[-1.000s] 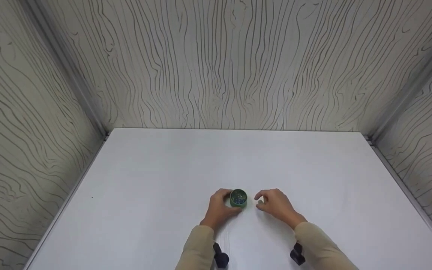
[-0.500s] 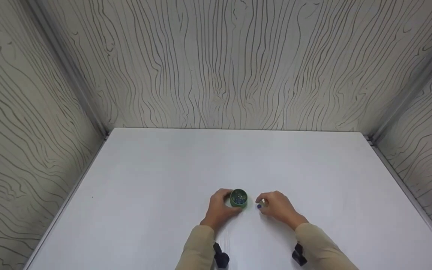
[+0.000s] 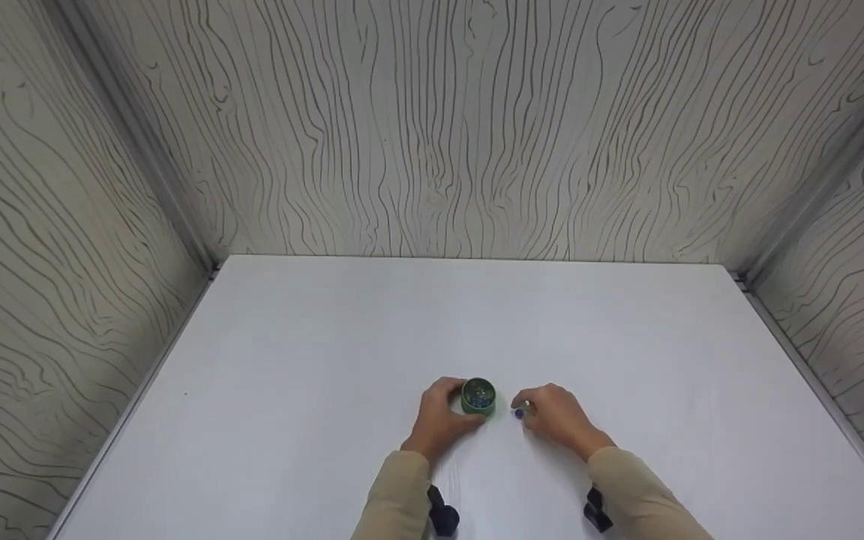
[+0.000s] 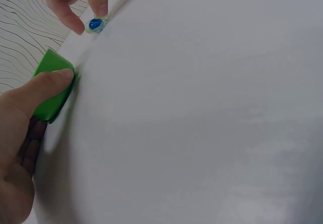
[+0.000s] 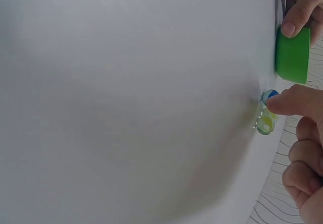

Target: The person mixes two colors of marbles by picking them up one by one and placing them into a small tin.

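Observation:
My left hand (image 3: 436, 424) holds a small round green cup (image 3: 478, 411), thumb on the near side and fingers round the back. The cup stands upright on the white table, with several glassy marbles inside. To its right, my right hand (image 3: 558, 414) has thumb and index finger round a few clear glass marbles at the tabletop. One has a blue swirl, the blue marble (image 4: 95, 24) showing between the fingertips in the left wrist view. Beside it in the right wrist view are yellow-green marbles (image 5: 265, 123), partly behind the finger.
The white table (image 3: 312, 337) reaches back to a wall panel (image 3: 432, 127) with a wood-grain line pattern. More such panels flank it left and right. Dark wrist cameras, one of them the left camera (image 3: 445, 519), hang under both sleeves.
The right thumb and index finger have drawn closer together round the marbles, and the blue marble has come into sight between them. The left hand and green cup have stayed in place.

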